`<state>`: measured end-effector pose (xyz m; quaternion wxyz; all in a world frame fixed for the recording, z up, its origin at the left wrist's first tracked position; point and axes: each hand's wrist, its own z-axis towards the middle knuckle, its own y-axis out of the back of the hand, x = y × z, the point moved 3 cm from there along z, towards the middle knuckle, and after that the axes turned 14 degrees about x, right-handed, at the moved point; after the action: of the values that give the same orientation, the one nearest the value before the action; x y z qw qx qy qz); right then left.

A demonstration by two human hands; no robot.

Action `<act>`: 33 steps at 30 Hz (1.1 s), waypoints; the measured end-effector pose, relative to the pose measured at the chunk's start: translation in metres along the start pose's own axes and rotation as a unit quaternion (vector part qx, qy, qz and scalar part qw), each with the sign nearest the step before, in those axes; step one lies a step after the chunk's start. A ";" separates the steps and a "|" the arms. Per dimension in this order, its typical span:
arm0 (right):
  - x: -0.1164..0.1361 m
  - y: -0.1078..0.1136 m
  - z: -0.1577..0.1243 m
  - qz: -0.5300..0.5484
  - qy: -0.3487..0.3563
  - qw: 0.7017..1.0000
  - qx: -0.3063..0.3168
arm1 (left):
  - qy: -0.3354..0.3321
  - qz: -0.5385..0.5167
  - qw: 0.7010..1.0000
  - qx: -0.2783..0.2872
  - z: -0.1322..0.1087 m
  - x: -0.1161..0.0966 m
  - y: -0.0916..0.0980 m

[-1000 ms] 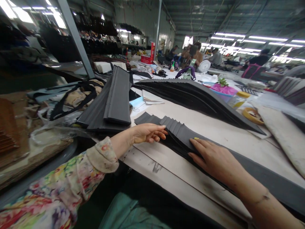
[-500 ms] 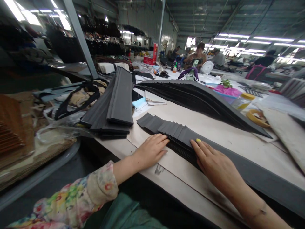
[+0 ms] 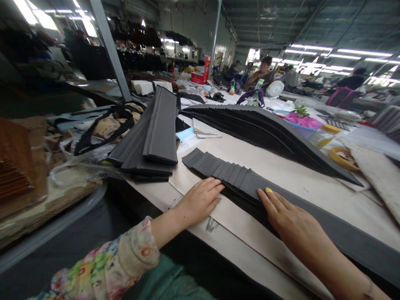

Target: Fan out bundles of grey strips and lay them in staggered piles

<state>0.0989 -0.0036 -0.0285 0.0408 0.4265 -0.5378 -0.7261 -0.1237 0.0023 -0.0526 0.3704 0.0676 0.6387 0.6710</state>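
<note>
A fanned stack of dark grey strips [image 3: 225, 170] lies slantwise before me, its staggered ends pointing to the far left. My left hand [image 3: 202, 197] rests against the stack's near edge, fingers stretched and the thumb apart below them. Farther right, my right hand [image 3: 290, 214] lies on top of the strips with its fingers extended, the thumb side hidden beneath. Something yellow covers one of its fingertips. Neither hand is wrapped round a strip.
Crossed bundles of folded grey strips [image 3: 161, 129] sit at the left table edge. Behind the stack, a long arched pile of dark strips [image 3: 268, 125] stretches across. A light blue mask [image 3: 186, 135], a tape roll [image 3: 343, 158] and a metal post [image 3: 111, 52] stand around. People work farther back.
My right hand has slid slightly right along the strips, so more of the staggered ends show. My left hand stays by the near edge. The whole view has shifted a little.
</note>
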 end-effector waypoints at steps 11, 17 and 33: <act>-0.001 0.002 0.002 0.004 -0.003 1.000 -0.004 | 0.156 0.010 0.984 -0.082 -0.003 0.014 0.007; 0.000 0.006 0.005 0.000 0.004 1.000 -0.014 | 0.159 0.006 0.985 -0.072 -0.001 0.014 0.005; 0.003 0.004 0.005 0.037 -0.008 0.999 0.012 | 0.136 0.099 0.986 0.002 0.010 0.032 0.035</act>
<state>0.0922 -0.0028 -0.0272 0.0584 0.4008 -0.5625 -0.7208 -0.1557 0.0324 -0.0310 0.2115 0.0388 0.6747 0.7061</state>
